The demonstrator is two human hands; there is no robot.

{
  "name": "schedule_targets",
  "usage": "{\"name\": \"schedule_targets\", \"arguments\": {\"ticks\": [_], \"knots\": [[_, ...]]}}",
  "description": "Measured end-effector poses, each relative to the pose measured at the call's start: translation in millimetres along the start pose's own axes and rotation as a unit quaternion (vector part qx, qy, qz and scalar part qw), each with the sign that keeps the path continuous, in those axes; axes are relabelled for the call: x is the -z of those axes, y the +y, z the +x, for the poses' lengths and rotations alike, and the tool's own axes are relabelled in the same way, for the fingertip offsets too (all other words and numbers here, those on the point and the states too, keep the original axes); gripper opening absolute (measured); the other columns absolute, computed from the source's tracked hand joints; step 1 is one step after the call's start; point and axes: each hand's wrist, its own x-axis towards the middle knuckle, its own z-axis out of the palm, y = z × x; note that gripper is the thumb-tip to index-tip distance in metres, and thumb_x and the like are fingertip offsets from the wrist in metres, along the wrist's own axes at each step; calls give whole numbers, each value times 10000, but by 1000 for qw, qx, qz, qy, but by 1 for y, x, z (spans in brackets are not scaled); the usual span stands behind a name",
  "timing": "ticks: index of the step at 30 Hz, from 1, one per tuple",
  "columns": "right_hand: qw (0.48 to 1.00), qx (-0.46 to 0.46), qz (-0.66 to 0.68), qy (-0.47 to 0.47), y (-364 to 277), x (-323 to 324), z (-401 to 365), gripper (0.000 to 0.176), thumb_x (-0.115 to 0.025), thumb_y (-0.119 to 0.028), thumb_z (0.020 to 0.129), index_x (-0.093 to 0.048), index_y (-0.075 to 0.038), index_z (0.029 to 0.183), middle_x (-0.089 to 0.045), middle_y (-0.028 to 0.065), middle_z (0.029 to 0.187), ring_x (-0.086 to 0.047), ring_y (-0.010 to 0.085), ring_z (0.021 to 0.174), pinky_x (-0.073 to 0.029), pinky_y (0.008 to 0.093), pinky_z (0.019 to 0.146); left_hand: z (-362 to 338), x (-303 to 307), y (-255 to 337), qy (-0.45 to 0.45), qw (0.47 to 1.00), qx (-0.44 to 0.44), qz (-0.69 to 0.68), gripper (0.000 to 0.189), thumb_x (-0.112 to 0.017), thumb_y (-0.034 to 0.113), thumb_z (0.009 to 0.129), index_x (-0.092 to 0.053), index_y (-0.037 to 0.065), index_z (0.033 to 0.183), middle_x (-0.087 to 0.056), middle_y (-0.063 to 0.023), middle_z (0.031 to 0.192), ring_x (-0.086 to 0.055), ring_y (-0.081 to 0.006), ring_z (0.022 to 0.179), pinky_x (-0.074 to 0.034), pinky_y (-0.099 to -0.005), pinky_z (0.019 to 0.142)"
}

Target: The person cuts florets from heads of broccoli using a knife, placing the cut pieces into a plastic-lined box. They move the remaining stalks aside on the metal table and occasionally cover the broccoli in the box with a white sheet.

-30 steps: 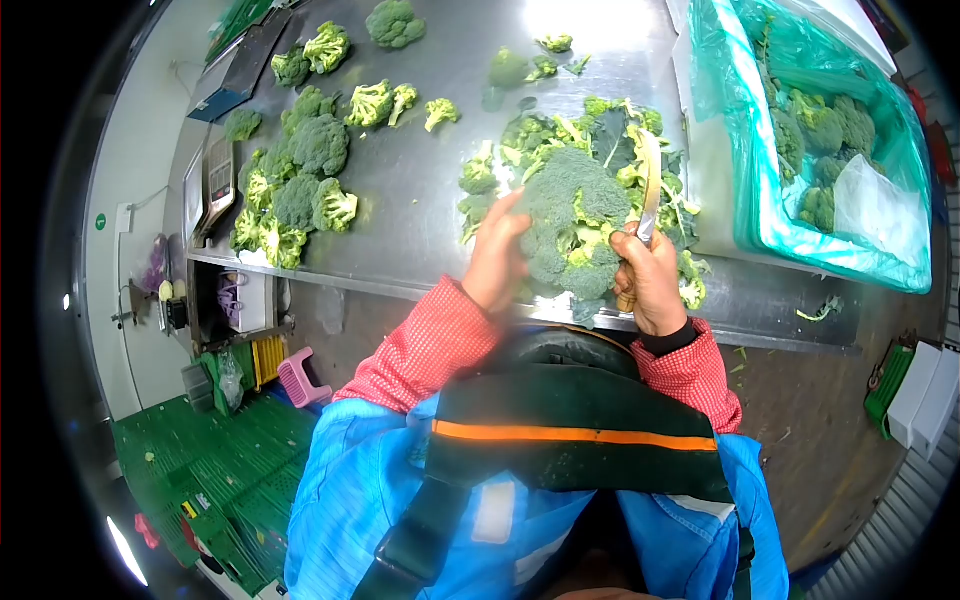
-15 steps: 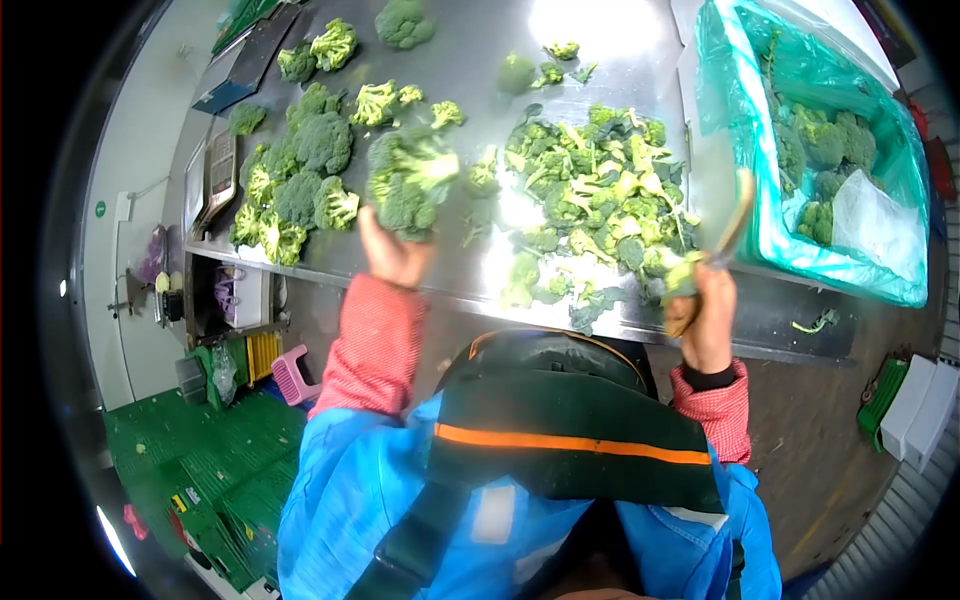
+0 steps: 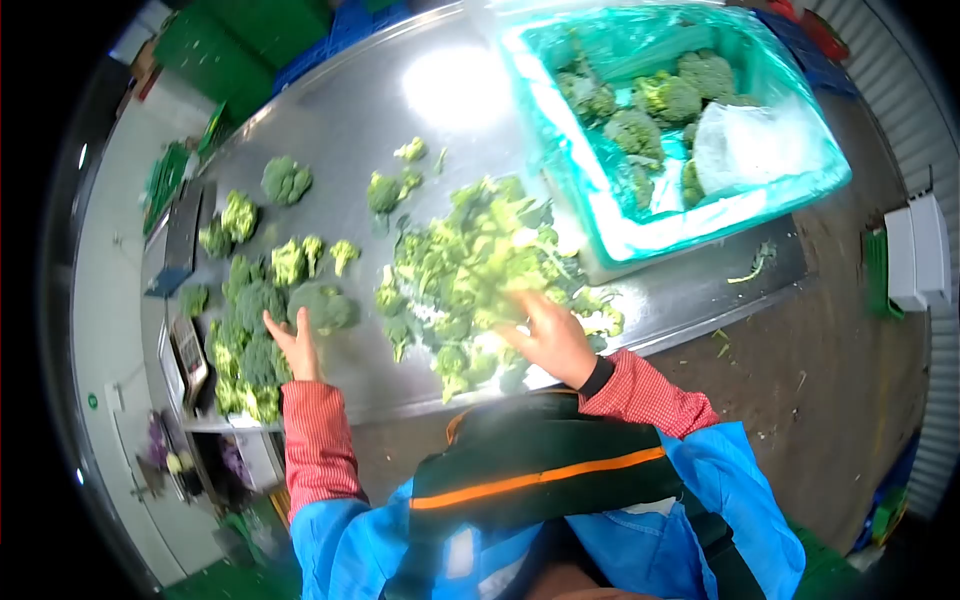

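Observation:
My left hand (image 3: 294, 348) has its fingers spread beside a broccoli head (image 3: 325, 308), with the heap of broccoli heads (image 3: 258, 305) just behind and to its left. To the right, my right hand (image 3: 555, 342) is over a loose pile of broccoli trimmings (image 3: 455, 245), fingers pointing left. A knife (image 3: 488, 292) in that hand shows only as a brownish motion streak across the pile, its handle hidden by the fingers. Several small florets (image 3: 290, 262) lie beyond my left hand.
On the steel table (image 3: 350, 130), a box lined with green plastic (image 3: 640, 240) stands at the right, holding broccoli heads and a white plastic sheet. A scale (image 3: 188, 350) sits at the left edge. One leafy scrap (image 3: 757, 262) lies near the right end.
My left hand has let go of the broccoli head, which now lies beside the heap. My right hand has moved left over the trimmings. The view has turned and shifted.

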Motion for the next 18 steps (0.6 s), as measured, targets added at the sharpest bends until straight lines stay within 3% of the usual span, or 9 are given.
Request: {"name": "schedule_targets", "arguments": {"ticks": [1,3,6,9,11,13,15,17,18], "knots": [[1000,10,3,-5,3,3,-4,439,-689,-363,903,-604,-40,1189,-652,168,1067,-640,349,957,-506,417,805,-1,-14,20,14,997,-75,17,839,-682,311,935,-158,195,1581,-367,-240,1495,-403,-338,1350,-364,-441,1082],[999,-11,-3,-34,9,13,-12,358,-661,-336,925,-618,-40,1121,-641,161,997,-641,352,873,-502,433,741,-28,-49,101,-97,981,-166,-21,707,-658,221,951,-279,121,1540,-422,-209,1465,-456,-300,1314,-378,-415,1085],[998,43,-19,-28,29,19,-22,296,-628,-312,939,-618,-50,1074,-631,142,944,-643,354,802,-508,447,681,-57,-122,186,-262,927,-264,-49,582,-674,147,923,-431,66,1446,-526,-154,1388,-534,-265,1252,-426,-401,1053],[997,66,-31,-33,39,39,-27,286,-618,-303,941,-619,-49,1071,-644,140,991,-673,339,771,-536,429,666,-97,-204,265,-371,855,-361,-32,505,-711,136,878,-548,63,1351,-633,-115,1271,-598,-241,1188,-465,-396,1016],[996,60,-36,-58,47,55,-29,267,-654,-220,902,-646,-38,1097,-652,161,1019,-677,349,806,-554,416,687,-116,-259,309,-422,771,-475,40,510,-710,113,877,-547,64,1357,-629,-97,1282,-583,-226,1214,-445,-367,1037],[994,94,-46,-35,55,70,-32,252,-653,-209,900,-644,-33,1080,-650,156,1006,-678,354,805,-561,417,685,-129,-321,333,-478,698,-528,71,534,-734,126,835,-564,65,1337,-629,-128,1255,-593,-282,1191,-467,-371,1011],[992,108,-57,-27,62,88,-34,241,-651,-201,899,-642,-31,1070,-648,153,1002,-678,358,803,-567,418,683,-132,-395,329,-467,633,-605,124,567,-752,184,791,-568,90,1320,-614,-173,1203,-595,-331,1140,-489,-426,981],[991,104,-70,-36,68,108,-36,236,-650,-195,898,-643,-30,1066,-648,153,1006,-678,361,799,-572,419,681,-140,-453,323,-519,596,-579,200,612,-743,204,777,-548,95,1347,-579,-197,1216,-565,-361,1169,-485,-451,984],[985,147,-85,-19,79,110,-39,232,-650,-192,899,-646,-32,1067,-650,153,1008,-683,349,797,-573,411,674,-145,-481,321,-534,569,-569,261,591,-722,185,783,-551,100,1342,-558,-192,1271,-548,-383,1191,-474,-453,1004]]}}
